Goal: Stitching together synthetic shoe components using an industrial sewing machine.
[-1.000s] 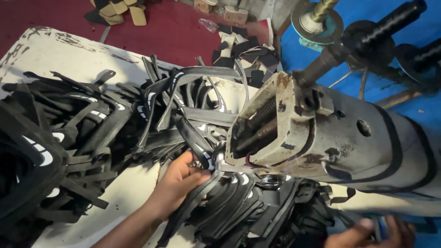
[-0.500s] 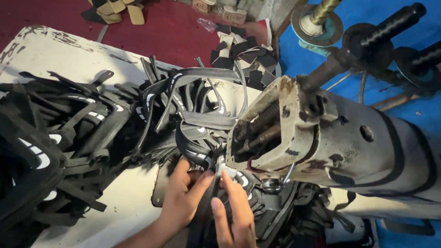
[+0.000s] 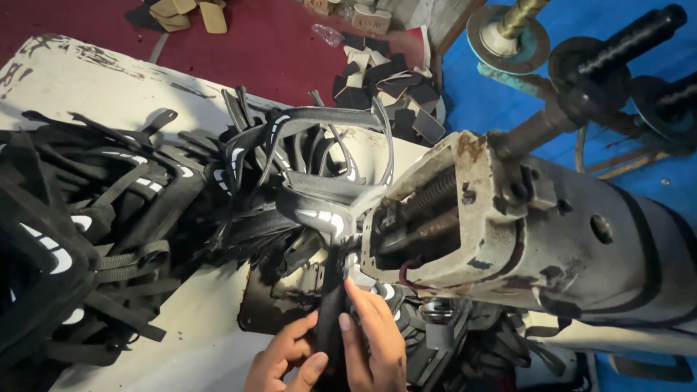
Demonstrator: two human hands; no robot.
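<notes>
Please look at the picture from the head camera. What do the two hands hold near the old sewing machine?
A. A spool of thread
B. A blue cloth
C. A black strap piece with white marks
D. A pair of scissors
C. The left hand and the right hand both press on a black strap piece that runs up toward the head of the sewing machine; its upper part carries white marks.

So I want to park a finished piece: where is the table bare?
Bare patches: the far-left corner of the white table behind the black strap pile, and the near strip left of the left hand. Crowded: beside the sewing machine.
</notes>
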